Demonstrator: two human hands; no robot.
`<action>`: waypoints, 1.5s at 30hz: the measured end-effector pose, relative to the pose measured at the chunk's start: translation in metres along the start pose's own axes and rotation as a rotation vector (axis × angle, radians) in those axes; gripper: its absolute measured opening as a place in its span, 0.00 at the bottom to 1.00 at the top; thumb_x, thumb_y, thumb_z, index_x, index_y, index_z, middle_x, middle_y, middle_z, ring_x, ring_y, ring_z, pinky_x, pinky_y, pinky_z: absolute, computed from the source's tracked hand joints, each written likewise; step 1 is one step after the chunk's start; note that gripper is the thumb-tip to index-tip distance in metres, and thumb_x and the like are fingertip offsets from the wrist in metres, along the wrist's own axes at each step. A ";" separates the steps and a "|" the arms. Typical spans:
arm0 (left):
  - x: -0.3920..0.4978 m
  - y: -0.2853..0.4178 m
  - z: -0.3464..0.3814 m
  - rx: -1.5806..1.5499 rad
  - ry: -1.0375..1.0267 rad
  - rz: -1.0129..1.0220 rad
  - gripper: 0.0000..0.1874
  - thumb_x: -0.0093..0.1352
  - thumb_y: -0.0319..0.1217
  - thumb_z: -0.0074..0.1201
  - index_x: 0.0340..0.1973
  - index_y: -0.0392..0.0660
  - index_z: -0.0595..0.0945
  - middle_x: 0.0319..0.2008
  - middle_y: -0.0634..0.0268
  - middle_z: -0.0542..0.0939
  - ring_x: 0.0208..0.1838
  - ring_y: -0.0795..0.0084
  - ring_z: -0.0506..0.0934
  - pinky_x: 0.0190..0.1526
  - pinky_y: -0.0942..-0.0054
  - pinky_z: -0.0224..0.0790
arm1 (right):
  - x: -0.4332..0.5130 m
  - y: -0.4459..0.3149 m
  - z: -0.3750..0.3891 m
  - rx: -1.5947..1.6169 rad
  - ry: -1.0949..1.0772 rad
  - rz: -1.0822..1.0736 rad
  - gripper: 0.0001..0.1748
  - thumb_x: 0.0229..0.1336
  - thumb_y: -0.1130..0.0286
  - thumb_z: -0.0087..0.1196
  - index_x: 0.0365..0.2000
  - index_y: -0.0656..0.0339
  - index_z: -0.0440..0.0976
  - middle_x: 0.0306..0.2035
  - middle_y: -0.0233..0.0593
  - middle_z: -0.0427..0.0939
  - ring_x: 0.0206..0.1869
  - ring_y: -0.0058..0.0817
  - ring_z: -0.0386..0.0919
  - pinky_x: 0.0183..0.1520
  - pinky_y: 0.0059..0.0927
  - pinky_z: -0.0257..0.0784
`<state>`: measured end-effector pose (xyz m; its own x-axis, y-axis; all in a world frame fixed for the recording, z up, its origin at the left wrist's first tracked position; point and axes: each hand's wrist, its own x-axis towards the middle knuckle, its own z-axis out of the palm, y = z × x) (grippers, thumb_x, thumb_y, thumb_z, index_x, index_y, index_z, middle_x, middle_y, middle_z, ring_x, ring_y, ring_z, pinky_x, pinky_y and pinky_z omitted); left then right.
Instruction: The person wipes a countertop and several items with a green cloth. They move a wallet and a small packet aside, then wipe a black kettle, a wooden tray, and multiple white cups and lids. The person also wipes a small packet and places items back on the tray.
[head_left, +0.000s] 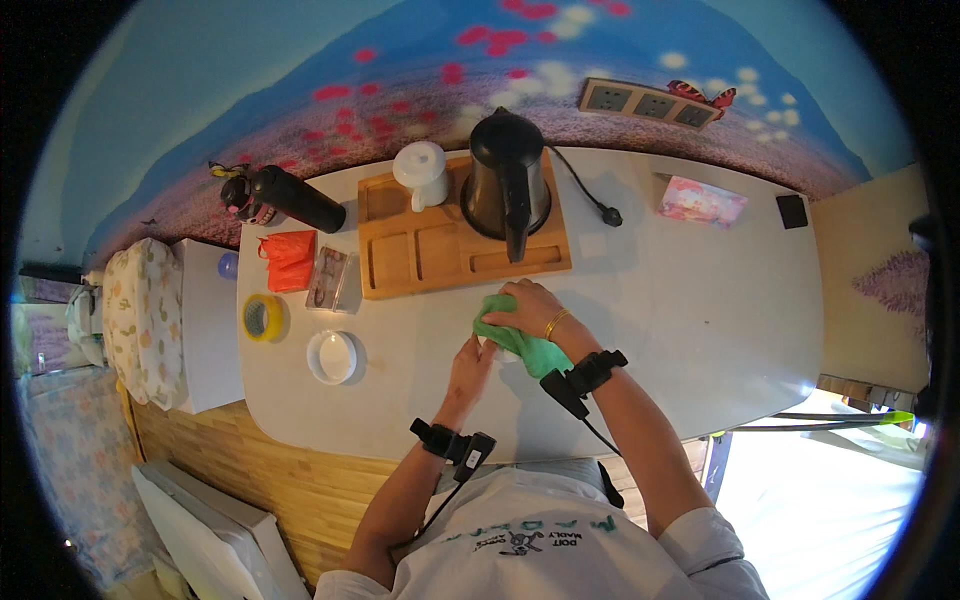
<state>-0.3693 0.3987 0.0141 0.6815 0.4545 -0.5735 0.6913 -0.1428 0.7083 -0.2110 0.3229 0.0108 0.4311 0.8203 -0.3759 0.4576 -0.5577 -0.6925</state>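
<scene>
A green cloth (546, 354) is bunched under my right hand (529, 309), which grips its upper end while the rest trails toward my wrist. My left hand (472, 369) holds the edge of a small white object (508, 355), perhaps a dish, just below the cloth. The cloth and fingers hide most of that object. Both hands are close together over the front middle of the white table (660, 337). Off to the left of them rests a white round dish (331, 358) with a raised rim.
A wooden tray (420, 283) bears a dark electric kettle (501, 172) and a white lidded cup (420, 171). Along the left are a black bottle (304, 199), red plastic bag (289, 260), clear box (328, 277) and yellow tape roll (262, 318). A pink tissue pack (702, 201) lies right.
</scene>
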 end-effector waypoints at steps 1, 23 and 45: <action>0.000 0.001 0.001 -0.029 0.023 0.025 0.24 0.69 0.44 0.37 0.52 0.40 0.69 0.39 0.44 0.75 0.44 0.48 0.73 0.44 0.60 0.65 | 0.001 0.000 0.000 0.003 -0.003 -0.025 0.35 0.43 0.44 0.57 0.45 0.61 0.71 0.46 0.51 0.69 0.51 0.47 0.67 0.53 0.40 0.64; -0.006 0.005 0.008 -0.154 0.122 0.196 0.26 0.70 0.47 0.35 0.54 0.41 0.68 0.42 0.45 0.76 0.48 0.50 0.74 0.46 0.63 0.66 | -0.040 -0.008 0.030 0.253 0.637 0.064 0.19 0.48 0.64 0.58 0.38 0.65 0.67 0.36 0.48 0.71 0.41 0.48 0.70 0.42 0.43 0.67; -0.006 0.004 0.011 -0.153 0.161 0.195 0.26 0.70 0.47 0.37 0.55 0.40 0.67 0.43 0.44 0.75 0.47 0.49 0.74 0.46 0.62 0.66 | -0.035 -0.030 0.005 0.250 0.725 -0.217 0.13 0.51 0.63 0.52 0.34 0.59 0.75 0.36 0.49 0.72 0.40 0.46 0.72 0.41 0.38 0.69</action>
<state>-0.3678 0.3859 0.0160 0.7429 0.5667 -0.3562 0.4981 -0.1126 0.8598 -0.2442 0.3112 0.0414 0.7903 0.5726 0.2182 0.4382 -0.2793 -0.8544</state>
